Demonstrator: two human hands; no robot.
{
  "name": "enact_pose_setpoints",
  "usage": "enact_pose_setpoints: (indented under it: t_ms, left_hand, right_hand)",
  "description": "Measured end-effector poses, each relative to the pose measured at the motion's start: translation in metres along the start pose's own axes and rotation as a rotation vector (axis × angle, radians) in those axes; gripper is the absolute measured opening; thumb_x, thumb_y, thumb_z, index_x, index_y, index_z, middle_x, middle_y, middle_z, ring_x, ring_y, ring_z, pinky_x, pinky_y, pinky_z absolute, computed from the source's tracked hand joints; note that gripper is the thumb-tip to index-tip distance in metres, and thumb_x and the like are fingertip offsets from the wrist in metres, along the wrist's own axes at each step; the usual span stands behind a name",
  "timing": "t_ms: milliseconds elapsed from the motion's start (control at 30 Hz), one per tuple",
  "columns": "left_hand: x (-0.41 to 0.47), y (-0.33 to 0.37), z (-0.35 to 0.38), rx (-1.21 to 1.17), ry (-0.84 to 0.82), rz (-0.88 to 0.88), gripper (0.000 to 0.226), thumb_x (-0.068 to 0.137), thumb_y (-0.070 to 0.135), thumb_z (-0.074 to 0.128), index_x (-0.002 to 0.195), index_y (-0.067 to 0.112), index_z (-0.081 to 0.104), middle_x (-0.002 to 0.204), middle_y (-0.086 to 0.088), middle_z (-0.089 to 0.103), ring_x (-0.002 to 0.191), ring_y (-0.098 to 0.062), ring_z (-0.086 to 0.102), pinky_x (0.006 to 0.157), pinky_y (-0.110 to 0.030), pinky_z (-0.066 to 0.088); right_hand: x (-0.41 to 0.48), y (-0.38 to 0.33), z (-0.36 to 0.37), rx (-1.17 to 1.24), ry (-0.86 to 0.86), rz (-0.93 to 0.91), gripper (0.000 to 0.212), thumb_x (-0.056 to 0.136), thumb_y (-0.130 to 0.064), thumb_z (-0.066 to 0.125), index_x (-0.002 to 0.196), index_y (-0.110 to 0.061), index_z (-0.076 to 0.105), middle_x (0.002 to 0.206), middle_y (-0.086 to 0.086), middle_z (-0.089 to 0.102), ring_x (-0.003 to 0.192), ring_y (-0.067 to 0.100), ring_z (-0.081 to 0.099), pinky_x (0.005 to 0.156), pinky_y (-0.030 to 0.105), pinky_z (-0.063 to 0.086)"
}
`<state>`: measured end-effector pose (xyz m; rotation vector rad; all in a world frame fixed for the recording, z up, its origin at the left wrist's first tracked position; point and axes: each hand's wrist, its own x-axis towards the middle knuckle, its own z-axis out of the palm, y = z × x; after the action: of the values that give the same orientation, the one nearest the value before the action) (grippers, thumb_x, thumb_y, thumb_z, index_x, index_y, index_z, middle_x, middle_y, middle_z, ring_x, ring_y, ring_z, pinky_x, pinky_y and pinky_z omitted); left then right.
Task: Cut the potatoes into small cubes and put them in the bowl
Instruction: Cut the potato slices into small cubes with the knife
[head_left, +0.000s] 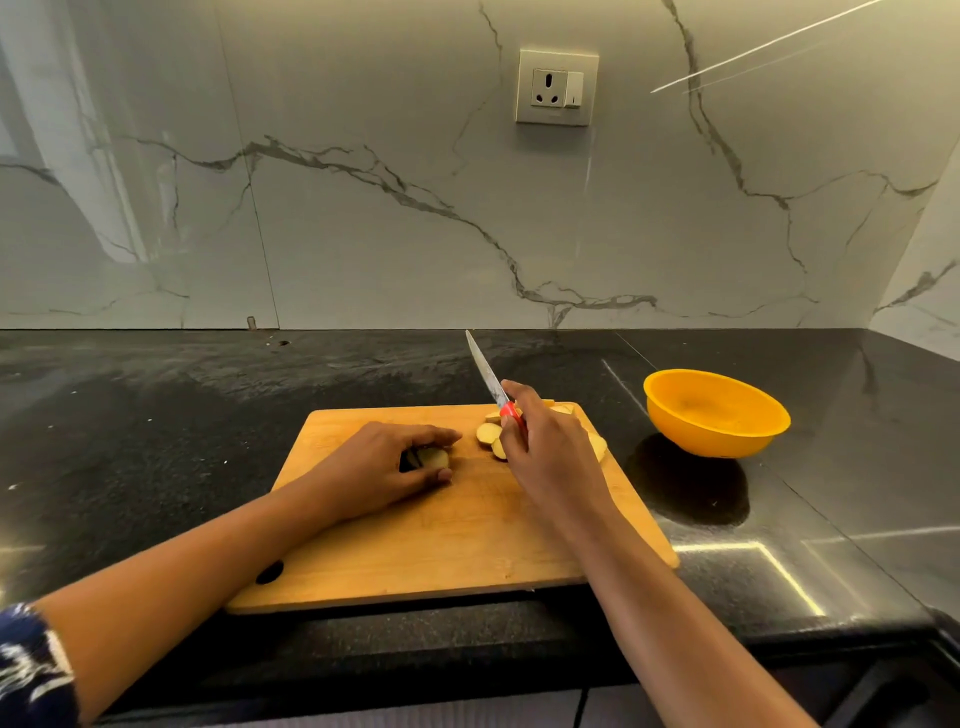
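Black stone countertop (156, 441) carries a wooden cutting board (441, 545), which lies at the counter's front edge with its near side slightly overhanging. An orange bowl (711, 441) stands on the counter just off the board's far right corner, apart from it, and no potato shows inside. The left hand (384, 467) rests near the board's middle, with its fingers curled over a potato piece (434, 458) and pinning it to the wood. The right hand (545, 452) clasps the red handle of a knife (485, 374), the blade raised and pointing away over the board's far edge. Cut potato slices (488, 432) lie near the far right corner, partly hidden by that hand.
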<state>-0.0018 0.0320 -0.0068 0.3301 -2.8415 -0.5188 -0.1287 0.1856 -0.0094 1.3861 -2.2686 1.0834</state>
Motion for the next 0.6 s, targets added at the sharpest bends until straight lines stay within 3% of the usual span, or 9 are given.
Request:
enact_pose_setpoints:
  t_ms: [200, 267, 367, 433, 533, 600]
  left_hand:
    - [0.002, -0.004, -0.001, -0.057, -0.037, 0.010, 0.049, 0.084, 0.045, 0.062, 0.130, 0.047, 0.043, 0.133, 0.016, 0.052, 0.116, 0.003, 0.044, 0.094, -0.012, 0.035]
    - [0.004, -0.006, -0.013, -0.162, -0.146, -0.020, 0.058, 0.076, 0.051, 0.063, 0.126, 0.057, 0.034, 0.135, 0.021, 0.045, 0.122, -0.001, 0.039, 0.101, -0.020, 0.033]
    - [0.012, -0.019, -0.043, -0.310, -0.411, -0.030, 0.066, 0.077, 0.037, 0.069, 0.128, 0.055, 0.032, 0.133, 0.034, 0.035, 0.126, 0.006, 0.031, 0.109, -0.027, 0.022]
    - [0.024, -0.027, -0.058, -0.175, -0.561, 0.020, 0.066, 0.082, 0.026, 0.069, 0.130, 0.054, 0.032, 0.132, 0.039, 0.030, 0.126, 0.012, 0.025, 0.110, -0.026, 0.017]
    - [0.045, -0.026, -0.067, 0.093, -0.683, 0.122, 0.065, 0.087, 0.025, 0.065, 0.133, 0.054, 0.030, 0.140, 0.036, 0.021, 0.135, 0.004, 0.010, 0.109, -0.028, 0.010]
    - [0.057, -0.021, -0.065, 0.183, -0.707, 0.197, 0.062, 0.087, 0.027, 0.066, 0.133, 0.053, 0.033, 0.142, 0.031, 0.021, 0.134, 0.002, 0.011, 0.109, -0.026, 0.012]
  right_hand:
    - [-0.001, 0.005, -0.002, 0.011, 0.050, 0.041, 0.044, 0.099, -0.024, 0.047, 0.141, -0.020, 0.041, 0.096, 0.001, 0.068, 0.058, -0.001, 0.044, 0.049, 0.011, 0.031]
    - [0.000, 0.007, -0.003, 0.025, 0.081, 0.062, 0.042, 0.099, -0.025, 0.046, 0.141, -0.020, 0.042, 0.094, 0.000, 0.067, 0.062, 0.003, 0.049, 0.052, 0.011, 0.035]
    - [0.003, 0.011, -0.004, 0.031, 0.097, 0.082, 0.041, 0.099, -0.025, 0.045, 0.140, -0.019, 0.043, 0.091, -0.001, 0.067, 0.069, 0.006, 0.054, 0.055, 0.011, 0.036]
    - [0.003, 0.012, -0.005, 0.039, 0.100, 0.086, 0.042, 0.099, -0.025, 0.045, 0.140, -0.019, 0.043, 0.090, -0.001, 0.066, 0.066, 0.006, 0.052, 0.052, 0.012, 0.034]
    - [0.004, 0.013, -0.006, 0.046, 0.108, 0.088, 0.042, 0.099, -0.024, 0.046, 0.140, -0.018, 0.042, 0.092, 0.000, 0.066, 0.060, 0.003, 0.049, 0.050, 0.011, 0.031]
    - [0.004, 0.013, -0.006, 0.051, 0.111, 0.088, 0.042, 0.099, -0.023, 0.046, 0.141, -0.018, 0.042, 0.095, 0.001, 0.067, 0.061, 0.003, 0.050, 0.051, 0.010, 0.032]
